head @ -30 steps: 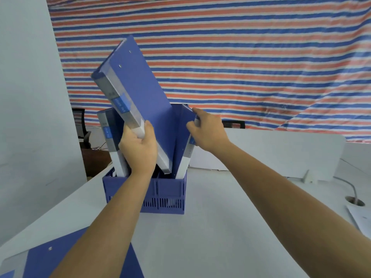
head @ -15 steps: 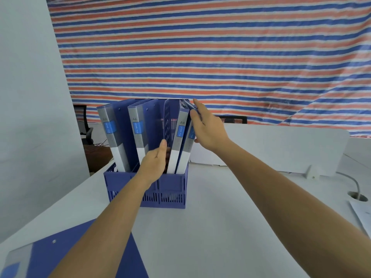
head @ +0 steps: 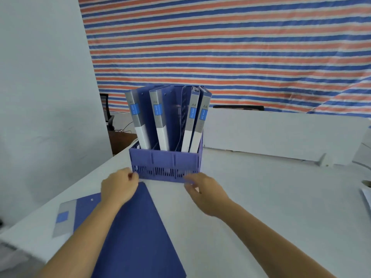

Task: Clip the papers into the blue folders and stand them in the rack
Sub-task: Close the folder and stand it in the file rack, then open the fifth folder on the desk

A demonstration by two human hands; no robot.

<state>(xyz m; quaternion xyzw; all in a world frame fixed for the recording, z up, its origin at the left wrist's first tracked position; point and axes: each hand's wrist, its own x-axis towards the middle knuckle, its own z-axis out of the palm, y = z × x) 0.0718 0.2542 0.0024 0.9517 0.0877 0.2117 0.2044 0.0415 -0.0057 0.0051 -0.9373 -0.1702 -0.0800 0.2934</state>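
Rack [head: 165, 161] stands behind a flat folder [head: 138, 227].

**Both hands forward, backs up, fingers curled**

The left forearm [head: 90, 237] and the right forearm [head: 271, 237] are reaching forward from the lower edge of the view, converging slightly. The left hand [head: 118, 188] is lying knuckles-up, its fingers [head: 131, 175] curling forward and down. The right hand [head: 203, 190] is also showing its back, wrist angling inward, fingers [head: 189, 182] bending down at the tips. Both sets of fingertips are blurring; whether either hand is gripping anything is not readable.
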